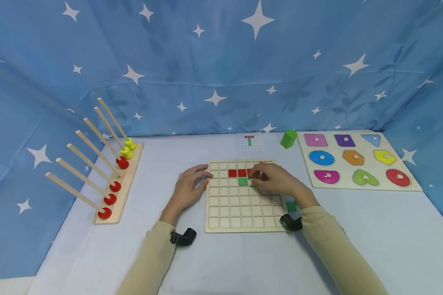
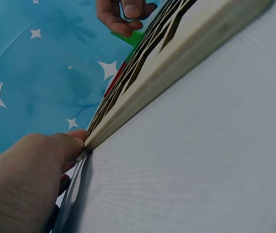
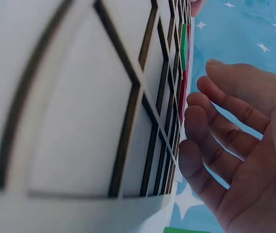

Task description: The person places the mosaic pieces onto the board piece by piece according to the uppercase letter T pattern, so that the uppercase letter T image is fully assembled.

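A wooden grid board (image 1: 224, 200) lies in front of me. Red square tiles (image 1: 232, 173) form a short row in its upper part, the rightmost partly behind my fingers. Below the middle red tile sits a green square tile (image 1: 243, 181). My right hand (image 1: 275, 179) hovers over the board beside these tiles; in the right wrist view its bent fingers (image 3: 195, 121) and thumb are apart, with nothing between them. At the board's upper left edge, my left hand (image 1: 188, 186) touches the rim with its fingertips, as the left wrist view also shows.
A card (image 1: 256, 146) with a red-and-green T pattern lies behind the board. A green block (image 1: 288, 139) is to its right, and a green piece (image 1: 291, 206) lies by my right wrist. A shape puzzle (image 1: 339, 159) stands right, a pegged ring stacker (image 1: 127, 190) left.
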### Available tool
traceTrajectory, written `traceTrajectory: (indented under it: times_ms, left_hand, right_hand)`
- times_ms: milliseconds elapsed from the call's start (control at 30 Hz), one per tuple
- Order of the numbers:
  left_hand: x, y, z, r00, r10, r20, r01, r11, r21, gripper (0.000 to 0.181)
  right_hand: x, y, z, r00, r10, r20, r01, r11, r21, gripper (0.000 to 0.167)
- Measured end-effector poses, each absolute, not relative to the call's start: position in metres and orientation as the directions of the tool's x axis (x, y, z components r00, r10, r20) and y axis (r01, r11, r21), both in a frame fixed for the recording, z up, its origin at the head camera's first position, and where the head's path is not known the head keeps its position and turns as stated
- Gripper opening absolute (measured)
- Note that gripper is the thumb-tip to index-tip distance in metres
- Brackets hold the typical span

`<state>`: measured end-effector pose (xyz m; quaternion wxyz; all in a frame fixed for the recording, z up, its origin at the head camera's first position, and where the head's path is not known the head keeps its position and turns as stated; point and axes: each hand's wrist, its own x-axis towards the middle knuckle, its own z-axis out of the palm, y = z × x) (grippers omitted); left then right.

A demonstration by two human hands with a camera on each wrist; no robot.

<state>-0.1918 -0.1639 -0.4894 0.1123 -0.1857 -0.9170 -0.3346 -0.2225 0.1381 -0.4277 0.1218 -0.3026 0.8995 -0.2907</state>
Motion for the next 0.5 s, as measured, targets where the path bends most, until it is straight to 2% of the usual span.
traceTrajectory:
  times_ms: [500]
  left_hand:
    - [-0.193,-0.165,-0.491,-0.899,0.271,0.343,0.429,0.696,0.575,0.015]
  right_hand:
    - [-0.206,0.160,-0.421,-0.826,-0.563,-0.032,-0.445,0.685,-0.577,0.023]
